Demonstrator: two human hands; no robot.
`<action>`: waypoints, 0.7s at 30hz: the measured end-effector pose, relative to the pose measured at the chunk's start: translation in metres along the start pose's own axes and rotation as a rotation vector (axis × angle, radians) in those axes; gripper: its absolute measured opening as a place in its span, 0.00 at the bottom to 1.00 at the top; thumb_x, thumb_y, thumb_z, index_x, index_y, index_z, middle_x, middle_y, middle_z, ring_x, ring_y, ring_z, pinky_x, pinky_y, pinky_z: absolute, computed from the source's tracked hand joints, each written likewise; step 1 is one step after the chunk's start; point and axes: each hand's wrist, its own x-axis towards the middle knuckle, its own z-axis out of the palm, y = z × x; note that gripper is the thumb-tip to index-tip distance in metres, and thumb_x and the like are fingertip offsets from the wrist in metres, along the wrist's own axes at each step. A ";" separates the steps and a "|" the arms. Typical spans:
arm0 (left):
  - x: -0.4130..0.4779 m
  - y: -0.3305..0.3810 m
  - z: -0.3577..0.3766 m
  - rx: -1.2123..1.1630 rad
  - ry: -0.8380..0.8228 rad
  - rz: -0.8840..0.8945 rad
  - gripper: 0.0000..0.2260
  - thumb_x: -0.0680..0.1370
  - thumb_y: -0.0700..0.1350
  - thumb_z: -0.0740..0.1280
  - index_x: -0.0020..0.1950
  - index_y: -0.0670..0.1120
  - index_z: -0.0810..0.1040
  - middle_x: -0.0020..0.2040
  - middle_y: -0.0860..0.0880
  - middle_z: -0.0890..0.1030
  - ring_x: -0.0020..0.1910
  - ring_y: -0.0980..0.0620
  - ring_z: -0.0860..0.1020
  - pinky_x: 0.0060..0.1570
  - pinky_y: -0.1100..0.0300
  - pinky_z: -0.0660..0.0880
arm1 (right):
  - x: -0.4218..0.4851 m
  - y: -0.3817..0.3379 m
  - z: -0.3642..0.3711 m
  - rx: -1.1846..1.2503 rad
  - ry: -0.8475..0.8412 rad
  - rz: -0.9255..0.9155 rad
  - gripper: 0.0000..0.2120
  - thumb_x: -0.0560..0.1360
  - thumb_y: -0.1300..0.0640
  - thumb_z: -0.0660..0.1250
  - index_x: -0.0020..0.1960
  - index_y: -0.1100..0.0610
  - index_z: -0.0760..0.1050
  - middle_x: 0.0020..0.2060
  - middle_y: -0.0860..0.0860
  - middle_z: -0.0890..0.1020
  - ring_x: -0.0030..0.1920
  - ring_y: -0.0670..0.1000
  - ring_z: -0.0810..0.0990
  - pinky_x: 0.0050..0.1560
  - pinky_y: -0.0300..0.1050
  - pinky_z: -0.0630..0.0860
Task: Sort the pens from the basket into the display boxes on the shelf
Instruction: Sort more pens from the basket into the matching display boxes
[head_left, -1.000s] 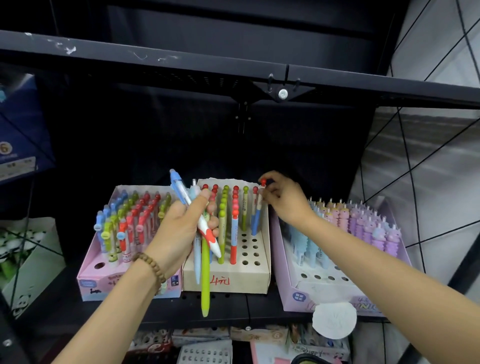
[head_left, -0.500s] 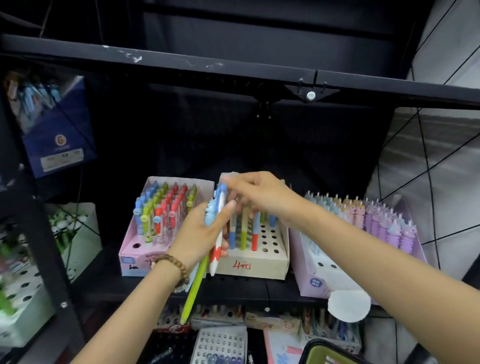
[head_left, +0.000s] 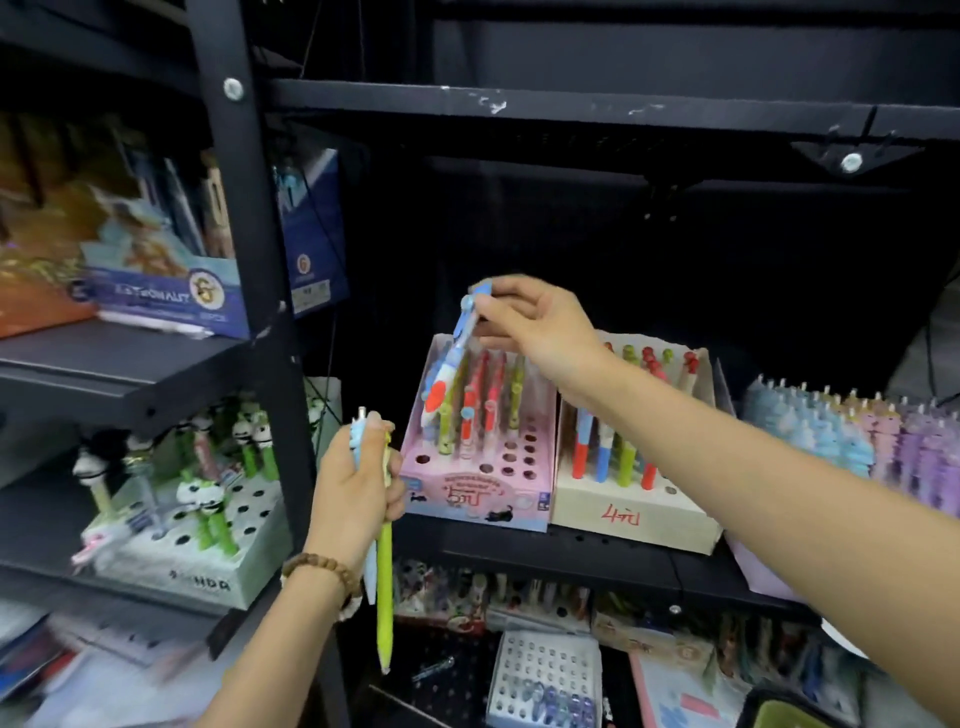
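Head view: right hand (head_left: 540, 325) raised above the pink display box (head_left: 475, 491), grip closed on the top of a blue-and-white pen (head_left: 451, 358) with a red part, tip hanging tilted over the rows of pens in that box. Left hand (head_left: 358, 488) lower and to the left, just beside the black shelf post (head_left: 249, 249), grip wrapped around a green pen (head_left: 384, 597) and a pale blue pen (head_left: 357, 436), both pointing down. Beige display box (head_left: 631, 512) touching the pink one, on the same shelf.

Pink box (head_left: 470, 499) left of, touching beige box (head_left: 631, 519)
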 end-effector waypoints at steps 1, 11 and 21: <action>0.001 -0.003 -0.001 -0.018 -0.003 -0.016 0.13 0.82 0.50 0.55 0.53 0.41 0.70 0.26 0.55 0.68 0.20 0.59 0.61 0.19 0.66 0.61 | 0.003 0.006 0.008 -0.030 -0.020 -0.004 0.09 0.78 0.62 0.65 0.56 0.63 0.77 0.43 0.55 0.82 0.37 0.42 0.82 0.41 0.33 0.79; 0.022 -0.028 -0.007 -0.063 -0.063 -0.102 0.06 0.77 0.48 0.67 0.51 0.50 0.80 0.26 0.54 0.67 0.21 0.58 0.61 0.19 0.67 0.61 | 0.014 0.035 0.026 -0.236 -0.187 0.009 0.12 0.76 0.61 0.67 0.58 0.62 0.78 0.49 0.58 0.84 0.49 0.47 0.83 0.52 0.33 0.77; 0.046 -0.033 -0.007 0.121 -0.104 -0.041 0.05 0.74 0.49 0.71 0.48 0.51 0.81 0.32 0.46 0.81 0.20 0.58 0.64 0.19 0.66 0.62 | 0.017 0.035 0.030 -0.399 -0.312 -0.006 0.09 0.76 0.56 0.67 0.54 0.57 0.81 0.44 0.48 0.84 0.46 0.40 0.82 0.51 0.32 0.77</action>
